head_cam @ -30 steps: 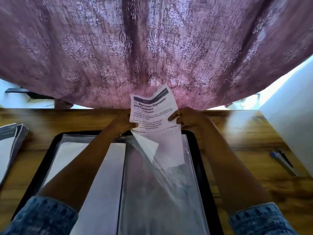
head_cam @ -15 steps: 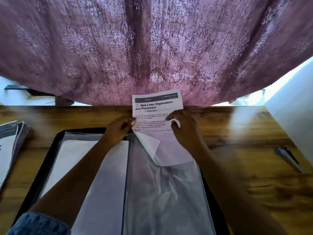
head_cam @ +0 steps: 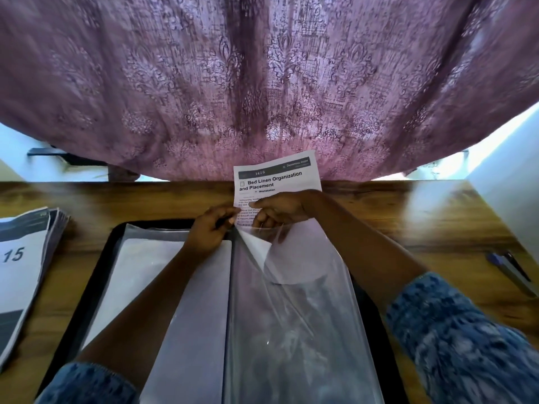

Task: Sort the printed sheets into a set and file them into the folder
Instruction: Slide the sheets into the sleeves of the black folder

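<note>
Folder (head_cam: 90, 287): lies open flat on table (head_cam: 423, 217) in front of me and has not shifted; left page (head_cam: 198, 316) already holds paper.
Clear pocket (head_cam: 297, 339): right side of folder, mouth at far end, in the same place as a second ago.
Printed sheet (head_cam: 277, 182): "Bed Linen Organization and Placement". It was crumpled a second ago and is now flatter, title readable. Near end sits inside pocket mouth, far part sticks out past the table's far edge. No deeper than half a second ago.
Right hand (head_cam: 281, 211): moved left from the sheet's right edge and is now just beside my left hand. Thumb and fingers pinch the sheet just above the pocket mouth.
Left hand (head_cam: 208, 233): dropped from the sheet's left edge to the pocket mouth by the spine. Fingers curled, pinching what looks like the plastic lip.
Meaning: I judge this a regrip, not a feed; filing of this sheet is started, not finished.
Risk: near-left corner looks folded over inside the pocket and may jam.
Hidden, stack (head_cam: 23, 275): more printed sheets at left, cut off by the frame; only "15" legible, count unknown.
Hidden, sheet text: body lines covered by both hands and blurred.
Hidden, left grip: cannot rule out the sheet edge is pinched too.
Hidden, pens (head_cam: 510, 269): on the table at right, blurred, partly cut off.
</note>
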`<act>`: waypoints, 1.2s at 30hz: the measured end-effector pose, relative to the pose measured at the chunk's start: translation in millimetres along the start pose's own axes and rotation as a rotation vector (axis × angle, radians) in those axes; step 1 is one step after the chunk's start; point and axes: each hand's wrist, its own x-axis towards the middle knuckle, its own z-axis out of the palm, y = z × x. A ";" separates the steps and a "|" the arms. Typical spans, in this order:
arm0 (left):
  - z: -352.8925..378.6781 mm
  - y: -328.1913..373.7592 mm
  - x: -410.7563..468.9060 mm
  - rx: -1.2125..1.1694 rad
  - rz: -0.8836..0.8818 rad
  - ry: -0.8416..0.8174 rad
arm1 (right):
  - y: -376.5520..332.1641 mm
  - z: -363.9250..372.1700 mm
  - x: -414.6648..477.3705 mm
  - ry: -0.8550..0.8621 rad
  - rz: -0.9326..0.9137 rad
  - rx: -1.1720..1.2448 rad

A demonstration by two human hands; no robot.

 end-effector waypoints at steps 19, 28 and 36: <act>1.1 7.6 -1.7 0.058 0.058 -0.026 | 54.4 -2.2 -38.7 0.936 0.040 -1.156; -9.1 9.9 -7.9 0.487 0.082 0.321 | 78.5 123.3 -23.3 1.194 -0.347 -0.893; -11.8 -1.3 -42.2 0.600 0.013 0.092 | 98.6 152.7 -5.3 0.790 -0.541 -1.081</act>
